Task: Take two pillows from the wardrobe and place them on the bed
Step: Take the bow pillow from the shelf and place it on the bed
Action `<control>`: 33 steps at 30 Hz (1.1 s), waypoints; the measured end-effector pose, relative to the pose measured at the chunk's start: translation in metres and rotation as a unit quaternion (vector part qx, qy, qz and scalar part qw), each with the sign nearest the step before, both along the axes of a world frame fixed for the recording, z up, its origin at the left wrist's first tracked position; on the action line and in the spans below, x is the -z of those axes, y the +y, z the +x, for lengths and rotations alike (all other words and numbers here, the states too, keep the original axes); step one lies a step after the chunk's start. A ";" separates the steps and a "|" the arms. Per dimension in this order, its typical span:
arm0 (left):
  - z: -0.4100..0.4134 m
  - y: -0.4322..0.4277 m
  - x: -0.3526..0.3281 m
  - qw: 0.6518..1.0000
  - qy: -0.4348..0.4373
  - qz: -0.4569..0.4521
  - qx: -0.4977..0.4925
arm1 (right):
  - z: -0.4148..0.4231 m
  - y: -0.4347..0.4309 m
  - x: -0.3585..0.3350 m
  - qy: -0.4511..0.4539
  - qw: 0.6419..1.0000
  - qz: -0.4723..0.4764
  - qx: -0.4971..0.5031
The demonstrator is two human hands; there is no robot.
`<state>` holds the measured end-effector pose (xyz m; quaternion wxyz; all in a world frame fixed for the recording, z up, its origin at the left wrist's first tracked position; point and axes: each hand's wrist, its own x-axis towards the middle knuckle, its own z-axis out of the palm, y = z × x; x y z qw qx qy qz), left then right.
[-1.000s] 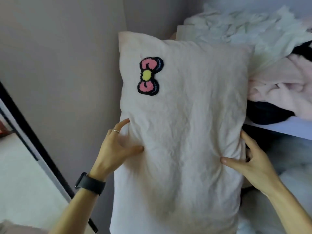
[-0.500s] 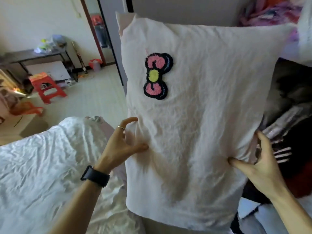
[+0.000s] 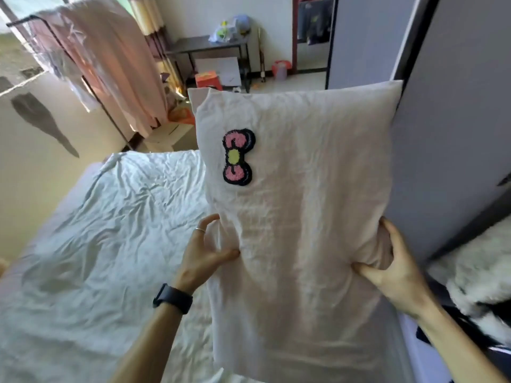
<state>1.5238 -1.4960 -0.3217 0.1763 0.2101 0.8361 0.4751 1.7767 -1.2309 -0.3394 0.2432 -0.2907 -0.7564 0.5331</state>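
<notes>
1. A cream pillow (image 3: 298,217) is held upright in the air, its long side vertical, filling the middle of the view.
2. The left hand (image 3: 206,255) grips the pillow's left edge: thumb pressed into the front, fingers curled around behind. A ring sits on one finger and a dark watch (image 3: 172,298) is on the wrist.
3. The right hand (image 3: 392,268) clamps the right edge, thumb dug into the front and fabric bunched under the fingers.
4. A bow patch (image 3: 237,157), pink with a yellow centre and a black outline, is on the pillow's upper left front.
5. The pillow hangs above the right side of the bed (image 3: 91,239), which lies to the left and below, covered by a crumpled white sheet.
6. To the right stands the grey wardrobe (image 3: 453,120); white fluffy fabric (image 3: 481,272) shows inside it at lower right, near the right hand.
7. Far behind are a dark worktop (image 3: 210,44) with bags on it, an orange stool (image 3: 206,78) and a rack of hanging pink clothes (image 3: 110,59).
</notes>
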 end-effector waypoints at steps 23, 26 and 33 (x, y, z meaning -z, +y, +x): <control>0.096 -0.322 0.085 0.791 -0.323 0.124 -0.505 | -0.297 -0.187 0.079 -0.356 0.722 -0.275 -0.526; 0.134 -0.337 0.095 0.743 -0.320 0.139 -0.571 | -0.308 -0.222 0.090 -0.384 0.692 -0.263 -0.552; 0.223 -0.341 0.103 0.643 -0.296 0.158 -0.689 | -0.317 -0.300 0.107 -0.420 0.631 -0.179 -0.627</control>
